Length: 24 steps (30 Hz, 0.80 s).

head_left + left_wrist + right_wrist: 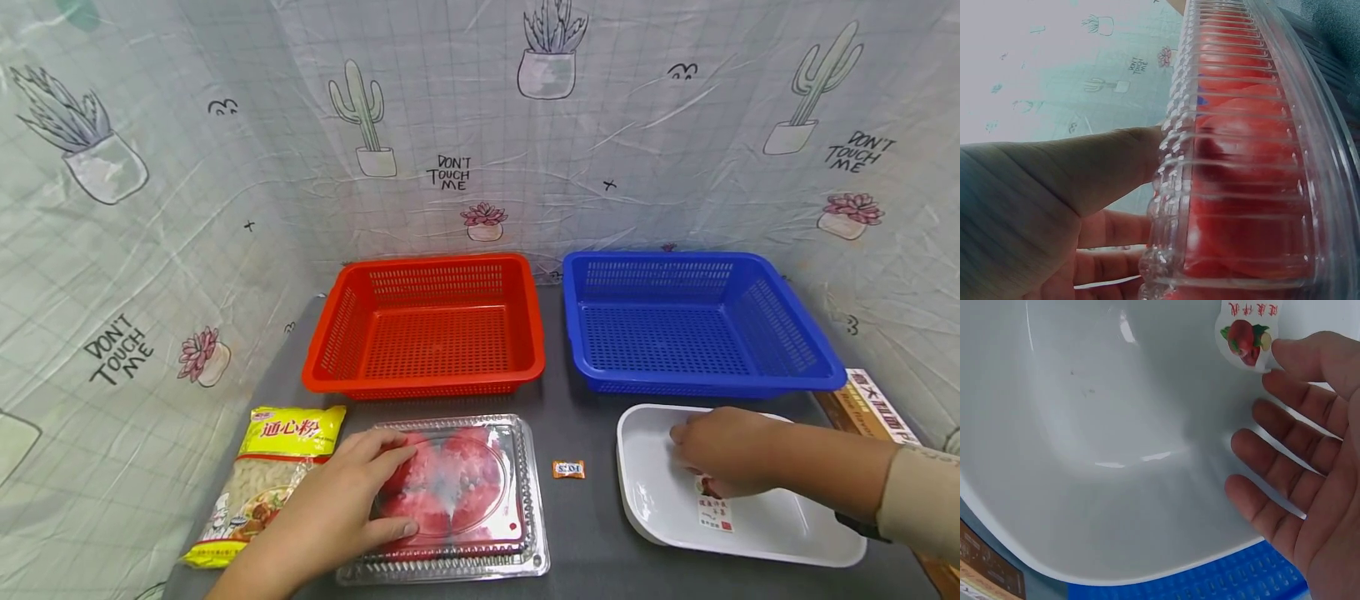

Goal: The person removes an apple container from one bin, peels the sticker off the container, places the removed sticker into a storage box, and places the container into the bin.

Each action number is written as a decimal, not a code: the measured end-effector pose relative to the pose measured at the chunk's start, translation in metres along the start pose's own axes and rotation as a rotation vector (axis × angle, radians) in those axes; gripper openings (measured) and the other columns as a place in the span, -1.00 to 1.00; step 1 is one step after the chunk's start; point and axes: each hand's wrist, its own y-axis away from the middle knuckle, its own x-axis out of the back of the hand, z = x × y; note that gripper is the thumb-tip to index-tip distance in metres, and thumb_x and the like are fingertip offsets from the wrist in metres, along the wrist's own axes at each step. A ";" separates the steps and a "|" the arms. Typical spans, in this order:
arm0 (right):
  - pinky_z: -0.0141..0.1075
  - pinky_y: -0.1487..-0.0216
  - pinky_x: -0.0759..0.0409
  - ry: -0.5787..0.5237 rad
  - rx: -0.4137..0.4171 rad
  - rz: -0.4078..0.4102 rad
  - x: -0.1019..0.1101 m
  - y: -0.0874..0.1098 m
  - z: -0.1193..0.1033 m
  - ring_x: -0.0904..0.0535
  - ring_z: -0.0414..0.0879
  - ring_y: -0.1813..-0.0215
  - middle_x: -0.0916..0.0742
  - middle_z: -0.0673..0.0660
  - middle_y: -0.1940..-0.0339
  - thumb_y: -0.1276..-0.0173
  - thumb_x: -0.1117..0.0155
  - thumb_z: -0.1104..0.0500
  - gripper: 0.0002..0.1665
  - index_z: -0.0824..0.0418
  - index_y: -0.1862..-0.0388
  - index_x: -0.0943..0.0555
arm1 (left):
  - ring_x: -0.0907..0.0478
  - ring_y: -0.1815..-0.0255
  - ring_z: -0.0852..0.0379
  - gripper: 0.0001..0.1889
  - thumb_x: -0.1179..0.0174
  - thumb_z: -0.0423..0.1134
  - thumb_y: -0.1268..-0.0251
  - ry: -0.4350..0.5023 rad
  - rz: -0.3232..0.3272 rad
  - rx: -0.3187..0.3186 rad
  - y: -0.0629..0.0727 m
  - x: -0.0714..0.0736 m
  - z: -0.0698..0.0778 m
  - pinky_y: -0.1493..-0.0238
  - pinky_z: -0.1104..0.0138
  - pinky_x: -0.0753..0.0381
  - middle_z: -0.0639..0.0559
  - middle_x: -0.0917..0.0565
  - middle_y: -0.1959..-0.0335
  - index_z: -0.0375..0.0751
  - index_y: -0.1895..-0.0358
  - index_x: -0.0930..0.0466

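My left hand (352,500) rests on the lid of a clear plastic box (528,483), its thumb and fingers spread over the top. Several round red pieces (1241,144) show through the box's ribbed side in the left wrist view; their kind is hard to tell. Over the white plastic tray (645,475) is my right hand (731,450), fingers slightly bent and apart. Beside its thumb and index finger lies a fruit-printed paper label (1247,337) inside the tray. Whether the fingertips touch that label I cannot tell.
A red basket (423,387) and a blue basket (697,383) stand behind. At the left lies a yellow-topped bag of macaroni (258,483). A small orange wrapped sweet (568,469) lies between box and tray. A brown-and-white carton (866,408) is at the right edge.
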 end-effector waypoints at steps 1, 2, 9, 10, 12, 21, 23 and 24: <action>-0.28 0.42 -0.53 0.013 0.004 0.010 -0.001 0.000 0.000 -0.34 -0.20 0.42 -0.46 -0.16 0.41 -0.13 -0.65 0.04 -0.69 -0.11 0.41 -0.59 | -0.45 -0.42 -0.04 -0.16 -0.66 0.21 0.00 0.000 0.001 0.000 0.000 0.000 0.000 -0.28 -0.07 -0.63 0.09 -0.56 -0.35 -0.07 -0.38 -0.66; -0.26 0.42 -0.54 0.020 0.006 0.018 -0.002 0.000 0.000 -0.34 -0.20 0.42 -0.46 -0.16 0.41 -0.12 -0.66 0.03 -0.69 -0.10 0.39 -0.60 | -0.45 -0.42 -0.04 -0.16 -0.66 0.20 0.00 0.000 0.002 0.000 0.000 0.000 0.000 -0.28 -0.07 -0.64 0.10 -0.56 -0.35 -0.06 -0.38 -0.66; -0.19 0.30 -0.67 -0.068 -0.050 0.035 -0.006 0.006 0.002 -0.43 -0.22 0.37 -0.54 -0.16 0.35 -0.12 -0.70 -0.03 -0.66 -0.09 0.20 -0.70 | -0.44 -0.42 -0.03 -0.16 -0.66 0.19 -0.01 0.007 0.007 -0.007 0.001 -0.001 0.000 -0.28 -0.06 -0.64 0.10 -0.56 -0.36 -0.07 -0.39 -0.65; -0.19 0.29 -0.67 -0.089 -0.061 0.035 -0.006 0.007 0.002 -0.43 -0.23 0.36 -0.54 -0.17 0.34 -0.13 -0.70 -0.02 -0.65 -0.10 0.17 -0.71 | -0.44 -0.42 -0.03 -0.16 -0.66 0.19 -0.01 0.007 0.007 -0.008 0.001 -0.001 0.000 -0.28 -0.06 -0.64 0.10 -0.55 -0.36 -0.07 -0.40 -0.65; -0.17 0.25 -0.69 -0.115 -0.079 0.035 -0.008 0.009 0.001 -0.43 -0.24 0.35 -0.53 -0.19 0.33 -0.13 -0.69 -0.02 -0.64 -0.10 0.13 -0.72 | -0.44 -0.43 -0.03 -0.15 -0.66 0.19 -0.01 0.007 0.008 -0.008 0.001 -0.001 0.000 -0.28 -0.06 -0.64 0.09 -0.55 -0.36 -0.08 -0.40 -0.65; -0.13 0.23 -0.69 -0.143 -0.071 0.057 -0.001 0.012 0.001 -0.46 -0.25 0.34 -0.57 -0.19 0.31 -0.18 -0.67 -0.08 -0.62 -0.06 0.10 -0.71 | -0.45 -0.42 -0.03 -0.16 -0.67 0.17 0.00 0.014 0.013 -0.014 0.001 0.000 0.001 -0.30 -0.05 -0.62 0.09 -0.56 -0.36 -0.09 -0.39 -0.66; -0.11 0.24 -0.69 -0.178 -0.071 0.071 0.006 0.009 0.000 -0.49 -0.25 0.34 -0.62 -0.18 0.30 -0.20 -0.66 -0.09 -0.63 -0.05 0.09 -0.71 | -0.45 -0.42 -0.03 -0.16 -0.67 0.17 0.00 0.015 0.018 -0.020 0.001 0.000 0.000 -0.31 -0.05 -0.62 0.09 -0.57 -0.36 -0.09 -0.38 -0.66; -0.10 0.22 -0.70 -0.207 -0.078 0.068 0.011 0.008 -0.002 -0.51 -0.25 0.33 -0.65 -0.17 0.27 -0.23 -0.65 -0.09 -0.63 -0.05 0.06 -0.72 | -0.45 -0.42 -0.03 -0.16 -0.67 0.17 0.00 0.014 0.021 -0.023 0.001 0.000 0.000 -0.31 -0.05 -0.62 0.09 -0.57 -0.36 -0.09 -0.38 -0.66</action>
